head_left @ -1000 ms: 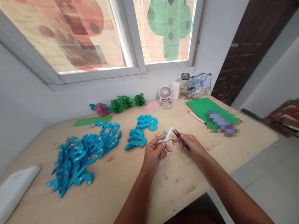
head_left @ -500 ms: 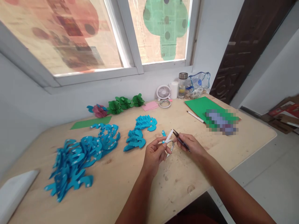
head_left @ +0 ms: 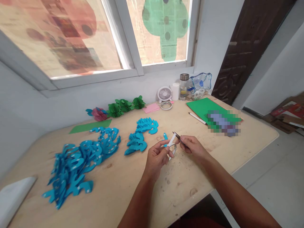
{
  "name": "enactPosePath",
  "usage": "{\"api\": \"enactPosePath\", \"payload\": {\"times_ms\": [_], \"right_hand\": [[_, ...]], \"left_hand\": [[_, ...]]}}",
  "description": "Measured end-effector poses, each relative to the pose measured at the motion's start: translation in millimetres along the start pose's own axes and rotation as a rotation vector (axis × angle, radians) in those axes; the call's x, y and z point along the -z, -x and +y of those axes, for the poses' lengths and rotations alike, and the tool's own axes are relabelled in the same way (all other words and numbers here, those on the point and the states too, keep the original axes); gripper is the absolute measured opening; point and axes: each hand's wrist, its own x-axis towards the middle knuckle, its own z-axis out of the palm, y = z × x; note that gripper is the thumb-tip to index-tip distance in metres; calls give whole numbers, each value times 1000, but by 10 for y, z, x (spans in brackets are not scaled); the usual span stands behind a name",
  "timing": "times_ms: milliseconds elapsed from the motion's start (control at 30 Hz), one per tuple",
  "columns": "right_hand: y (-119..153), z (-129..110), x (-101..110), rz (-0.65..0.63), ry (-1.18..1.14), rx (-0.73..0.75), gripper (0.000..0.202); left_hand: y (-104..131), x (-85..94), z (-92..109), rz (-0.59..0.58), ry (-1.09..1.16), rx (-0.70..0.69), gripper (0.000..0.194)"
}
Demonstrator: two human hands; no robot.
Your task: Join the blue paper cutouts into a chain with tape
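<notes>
white tape slants up-right | black tool points up-left | left hand pinches tape; right hand, tool

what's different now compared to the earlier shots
The right hand has brought the black tool leftward, so its points now reach across the free end of the white strip instead of sitting just right of it. Nothing was picked up or let go. The left hand still holds the strip and tape roll; the blue paper pieces and bottle stayed put.
</notes>
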Motion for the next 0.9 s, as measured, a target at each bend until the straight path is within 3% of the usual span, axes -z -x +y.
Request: {"api": "enactPosePath", "payload": {"times_ms": [467, 667, 900], "right_hand": [[-23, 66, 60, 71, 210, 83, 44], [4, 19, 50, 138, 363, 152, 41], [-14, 27, 61, 157, 380, 195, 36]], "left_hand": [[-12, 6, -9, -1, 8, 10, 43], [-12, -14, -15, 51, -25, 36, 44], [-22, -13, -32, 85, -4, -1, 41]]}}
